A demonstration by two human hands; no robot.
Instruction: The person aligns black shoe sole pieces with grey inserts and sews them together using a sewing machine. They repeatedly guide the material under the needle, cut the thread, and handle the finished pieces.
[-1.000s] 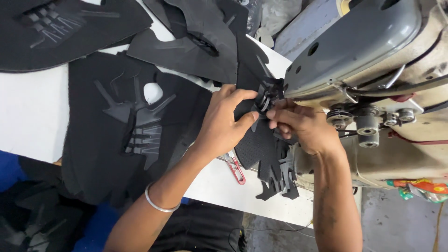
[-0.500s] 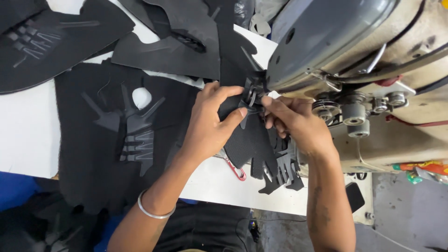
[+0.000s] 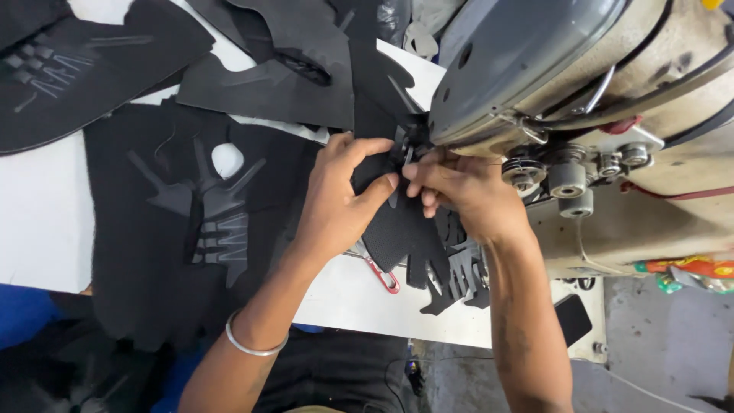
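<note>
Head view was taken from above a white table (image 3: pixel 46 222) covered with black cut pieces. A black mesh piece (image 3: pixel 401 229) was held at the table's right edge, directly under the nose of a grey sewing machine (image 3: pixel 527 61). The left hand (image 3: pixel 336 203) was laid flat over the left part of that piece, with the thumb and forefinger closed on its upper edge. The right hand (image 3: pixel 466 191) was placed opposite, its fingertips pressed together on the same edge, so that both hands met just beside the needle area. The needle itself was hidden by the fingers, and whether the piece lay under the presser foot could not be told. A silver bangle (image 3: pixel 248 344) was worn on the left wrist. A red-handled thread clipper (image 3: pixel 382 275) was seen on the table just below the left hand, partly covered by the mesh piece. A large black panel with grey strips and a round hole (image 3: pixel 206 206) was spread to the left of the hands, well apart from the machine. More black pieces (image 3: pixel 267 76) were stacked along the far side of the table. Round tension knobs (image 3: pixel 569 183) were visible on the machine, to the right of the right hand.
</note>
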